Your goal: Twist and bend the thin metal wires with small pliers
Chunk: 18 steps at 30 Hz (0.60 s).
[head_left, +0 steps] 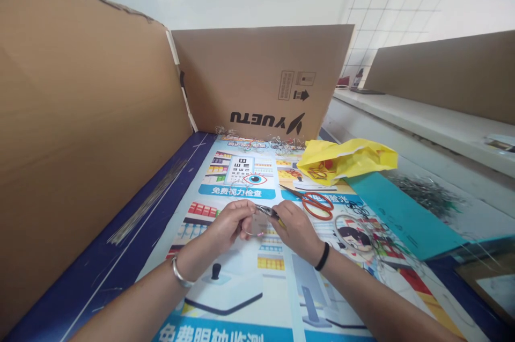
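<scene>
My left hand (231, 222) and my right hand (295, 228) meet over a printed poster (241, 277) on the table. The right hand is closed round small pliers (269, 212) with a yellow handle, their jaws pointing left. The left hand pinches a thin wire loop (252, 233) with a few small beads on it, held at the pliers' tip. A silver bangle is on my left wrist and a black band on my right wrist.
Red-handled scissors (316, 203) lie just right of my hands. Behind them a yellow plastic bag (350, 157) holds rubber bands. Straight wires (148, 203) lie at the left beside cardboard walls (80, 116). A teal sheet (398, 213) and tangled wire pieces (426, 191) sit at right.
</scene>
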{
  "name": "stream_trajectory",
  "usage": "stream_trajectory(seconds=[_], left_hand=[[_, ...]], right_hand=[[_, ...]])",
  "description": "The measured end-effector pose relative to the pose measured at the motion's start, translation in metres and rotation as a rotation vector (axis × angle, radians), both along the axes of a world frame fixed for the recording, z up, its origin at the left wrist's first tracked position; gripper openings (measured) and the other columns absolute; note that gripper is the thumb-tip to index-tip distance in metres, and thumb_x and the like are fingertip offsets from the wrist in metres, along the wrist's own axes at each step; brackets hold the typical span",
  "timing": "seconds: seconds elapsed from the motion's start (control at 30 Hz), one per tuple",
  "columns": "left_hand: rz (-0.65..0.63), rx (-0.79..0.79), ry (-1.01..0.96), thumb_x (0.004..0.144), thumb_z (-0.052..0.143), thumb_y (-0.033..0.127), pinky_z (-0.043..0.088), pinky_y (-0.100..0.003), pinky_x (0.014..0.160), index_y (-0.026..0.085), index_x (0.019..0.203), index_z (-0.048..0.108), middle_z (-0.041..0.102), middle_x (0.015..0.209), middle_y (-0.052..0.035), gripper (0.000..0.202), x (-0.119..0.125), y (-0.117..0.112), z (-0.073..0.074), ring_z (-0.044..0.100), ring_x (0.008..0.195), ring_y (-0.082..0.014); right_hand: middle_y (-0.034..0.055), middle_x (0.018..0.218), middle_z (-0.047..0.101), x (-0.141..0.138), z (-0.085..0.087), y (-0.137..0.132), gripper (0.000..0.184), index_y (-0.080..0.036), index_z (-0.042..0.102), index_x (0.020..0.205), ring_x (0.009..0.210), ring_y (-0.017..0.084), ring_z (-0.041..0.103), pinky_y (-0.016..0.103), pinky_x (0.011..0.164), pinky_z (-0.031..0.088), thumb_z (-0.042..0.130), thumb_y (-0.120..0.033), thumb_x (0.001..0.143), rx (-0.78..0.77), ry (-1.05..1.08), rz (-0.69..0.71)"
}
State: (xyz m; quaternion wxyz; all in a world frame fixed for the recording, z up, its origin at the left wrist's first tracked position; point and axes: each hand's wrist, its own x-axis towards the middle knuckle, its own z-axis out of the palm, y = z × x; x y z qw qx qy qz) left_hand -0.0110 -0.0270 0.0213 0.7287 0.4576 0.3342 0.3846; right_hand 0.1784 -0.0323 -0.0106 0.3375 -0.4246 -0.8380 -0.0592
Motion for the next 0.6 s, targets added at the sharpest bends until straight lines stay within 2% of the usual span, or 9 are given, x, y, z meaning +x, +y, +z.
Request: stream_trajectory(seconds=[0.17,0.37,0.6], left_hand=[[0.023,0.070,0.073,0.076,0.056,0.036,0.030,-0.017,0.038,0.015,0.076,0.054,0.046,0.040,0.0071,0.021,-0.001,0.001,-0.002,0.039,0.031,-0.0051],[0.026,0.101,0.135,0.075,0.055,0.030,0.029,-0.016,0.037,0.016,0.073,0.054,0.044,0.038,0.0073,0.014,-0.003,0.003,0.000,0.037,0.031,-0.0044],[-0.006,0.102,0.253,0.073,0.055,0.030,0.028,-0.016,0.033,0.015,0.073,0.056,0.043,0.037,0.0074,0.015,-0.008,0.004,0.008,0.037,0.030,-0.0055]], right_hand=[[0.0052,0.078,0.052,0.002,-0.001,0.001,0.009,-0.016,0.054,0.085,0.075,0.016,0.048,0.028,0.067,0.041,0.047,-0.021,0.085,-0.005,0.011,0.008],[0.0054,0.077,0.053,0.003,0.000,0.001,0.009,-0.017,0.054,0.086,0.074,0.016,0.048,0.027,0.066,0.040,0.046,-0.021,0.085,-0.064,0.015,0.044],[0.0046,0.077,0.053,0.006,-0.003,0.004,0.009,-0.018,0.053,0.087,0.074,0.016,0.050,0.027,0.066,0.041,0.046,-0.023,0.085,-0.149,0.005,0.105]])
